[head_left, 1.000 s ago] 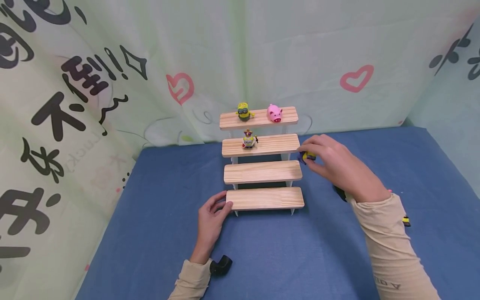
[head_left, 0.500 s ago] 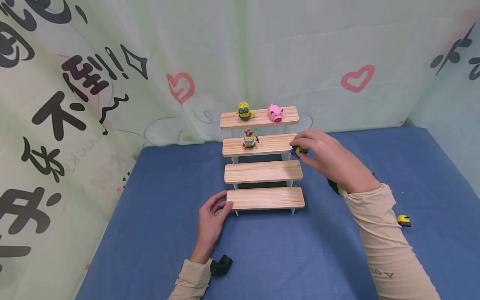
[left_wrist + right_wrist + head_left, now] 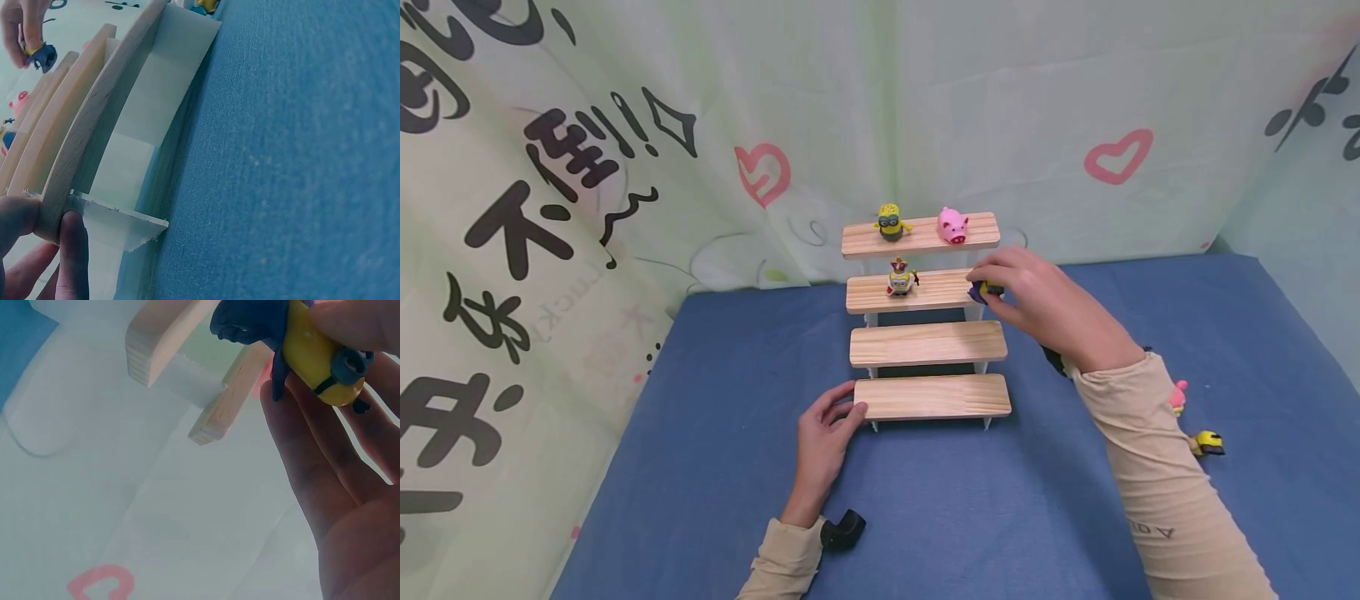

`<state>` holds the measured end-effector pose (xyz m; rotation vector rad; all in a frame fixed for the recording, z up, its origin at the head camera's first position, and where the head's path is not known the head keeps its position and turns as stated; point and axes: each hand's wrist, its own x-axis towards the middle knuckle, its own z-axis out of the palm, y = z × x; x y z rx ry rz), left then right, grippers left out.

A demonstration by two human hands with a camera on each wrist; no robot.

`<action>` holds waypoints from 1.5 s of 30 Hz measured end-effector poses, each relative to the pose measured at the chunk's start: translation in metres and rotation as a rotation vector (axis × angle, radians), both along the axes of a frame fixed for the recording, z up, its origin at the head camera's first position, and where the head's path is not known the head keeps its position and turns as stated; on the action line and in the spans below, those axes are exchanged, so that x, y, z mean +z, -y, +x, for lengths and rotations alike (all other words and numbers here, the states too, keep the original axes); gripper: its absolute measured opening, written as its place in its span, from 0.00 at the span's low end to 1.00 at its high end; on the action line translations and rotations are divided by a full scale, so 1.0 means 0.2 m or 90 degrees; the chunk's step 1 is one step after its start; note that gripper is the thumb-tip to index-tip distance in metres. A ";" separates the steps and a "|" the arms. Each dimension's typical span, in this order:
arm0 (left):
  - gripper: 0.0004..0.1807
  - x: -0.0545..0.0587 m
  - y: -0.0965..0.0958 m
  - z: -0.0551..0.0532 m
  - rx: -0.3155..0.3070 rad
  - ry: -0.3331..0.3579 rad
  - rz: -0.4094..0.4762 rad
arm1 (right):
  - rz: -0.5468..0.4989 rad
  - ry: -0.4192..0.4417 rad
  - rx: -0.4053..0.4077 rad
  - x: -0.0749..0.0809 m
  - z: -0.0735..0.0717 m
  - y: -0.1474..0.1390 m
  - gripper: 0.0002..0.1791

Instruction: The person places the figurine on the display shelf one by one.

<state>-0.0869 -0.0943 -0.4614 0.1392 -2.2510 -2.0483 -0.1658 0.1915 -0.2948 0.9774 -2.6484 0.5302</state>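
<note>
From where I sit, the head view gives me the right hand (image 3: pixel 1037 304) at the right end of the second tier from the top of a four-tier wooden display stand (image 3: pixel 928 343). Its thumb and fingers are closed around a blue-and-yellow Minion figurine (image 3: pixel 985 291); I cannot tell here whether that touches the board. The left hand (image 3: pixel 823 437) pinches the left end of the bottom tier. A goggled Minion (image 3: pixel 891 223) and a pink pig (image 3: pixel 952 226) stand on the top tier, a crowned Minion (image 3: pixel 900 279) on the second. On the blue cloth (image 3: pixel 700 467), beside the right sleeve (image 3: pixel 1165 475), lie a pink figure (image 3: pixel 1178 397) and a yellow-and-black one (image 3: pixel 1209 443).

On the left wrist feed I see the fingers (image 3: pixel 73 250) gripping the board's end from both sides, with white supports (image 3: pixel 122 169) beneath the tiers.

My right wrist feed shows the thumb (image 3: pixel 362 325) pressed on the tilted figurine, the fingers along its other side; its goggled head points toward the lower right.
</note>
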 end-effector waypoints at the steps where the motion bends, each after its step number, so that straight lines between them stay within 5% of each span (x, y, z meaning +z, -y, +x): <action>1: 0.23 0.00 0.00 0.00 0.000 0.000 0.000 | 0.001 -0.001 0.000 0.00 -0.01 0.00 0.15; 45: 0.22 0.00 0.00 0.01 -0.006 0.001 0.011 | 0.032 0.050 -0.014 -0.01 -0.13 0.10 0.14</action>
